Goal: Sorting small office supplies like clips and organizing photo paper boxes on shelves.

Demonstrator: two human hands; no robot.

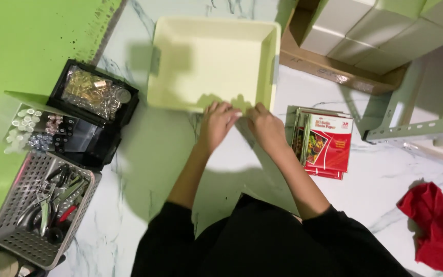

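My left hand (217, 123) and my right hand (264, 123) are close together on the white marble surface (144, 169), just in front of the near rim of a pale cream square tray (166, 97). The fingertips of both hands meet over something small and light; it is too small to make out. The fingers of both hands are curled. The tray holds nothing that I can see.
A stack of red paper packs (326, 146) lies right of my right hand. At the left stand a black box of gold pieces (96, 92), bead trays (32, 131) and a grey basket of pliers (42, 205). A red cloth (434, 225) lies at the lower right. Cardboard boxes (365, 36) are behind.
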